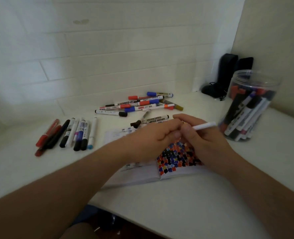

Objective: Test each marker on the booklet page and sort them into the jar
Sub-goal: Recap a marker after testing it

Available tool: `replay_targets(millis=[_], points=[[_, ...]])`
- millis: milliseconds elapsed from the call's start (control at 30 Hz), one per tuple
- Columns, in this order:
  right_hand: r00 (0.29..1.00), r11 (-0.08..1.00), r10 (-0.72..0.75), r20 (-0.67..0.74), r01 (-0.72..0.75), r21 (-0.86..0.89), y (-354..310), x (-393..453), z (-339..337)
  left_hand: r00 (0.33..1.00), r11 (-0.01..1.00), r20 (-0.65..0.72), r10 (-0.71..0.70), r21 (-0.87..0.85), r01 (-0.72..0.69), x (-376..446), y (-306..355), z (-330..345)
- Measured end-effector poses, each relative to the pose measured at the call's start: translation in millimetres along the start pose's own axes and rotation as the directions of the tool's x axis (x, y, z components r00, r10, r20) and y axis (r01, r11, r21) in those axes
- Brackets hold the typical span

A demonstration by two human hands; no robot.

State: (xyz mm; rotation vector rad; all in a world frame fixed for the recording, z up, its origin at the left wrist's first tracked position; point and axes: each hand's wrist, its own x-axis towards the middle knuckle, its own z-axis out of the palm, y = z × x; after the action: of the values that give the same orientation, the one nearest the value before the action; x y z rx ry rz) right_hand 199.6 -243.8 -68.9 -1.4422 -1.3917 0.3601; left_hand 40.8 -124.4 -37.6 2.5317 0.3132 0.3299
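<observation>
Head view. Both hands meet above the open booklet (175,159), which lies flat on the white table (185,204). The right hand (206,142) has its grip closed around a white marker (205,126); the barrel projects to the right, toward the jar. The left hand (153,142) is curled with its fingertips against the marker's near end; whether its grip actually clasps the marker or a cap cannot be determined. The visible booklet page carries a dense block of black, red, blue and orange test marks.

The clear jar (249,107) stands upright at the right of the table, well apart from the booklet, and contains several markers leaning at angles. A loose pile of markers (139,104) lies behind the hands. A row of markers (70,133) lies side by side at the left. A whiteboard marker (155,119) rests just behind the hands. Two dark objects (229,73) stand in the far right corner.
</observation>
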Motion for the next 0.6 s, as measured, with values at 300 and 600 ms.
replay_targets(millis=[300,600], points=[[0.988,0.964,0.153,-0.016,-0.145,0.222,-7.3,-3.5,3.9,1.000,0.998,-0.010,0.010,-0.064,-0.010,2.1,-2.8,11.0],[0.940,0.907,0.303,0.157,-0.335,0.254,-17.1,-5.2,-25.6,0.998,0.990,0.052,-0.024,0.137,0.017,-3.1,-42.3,11.3]])
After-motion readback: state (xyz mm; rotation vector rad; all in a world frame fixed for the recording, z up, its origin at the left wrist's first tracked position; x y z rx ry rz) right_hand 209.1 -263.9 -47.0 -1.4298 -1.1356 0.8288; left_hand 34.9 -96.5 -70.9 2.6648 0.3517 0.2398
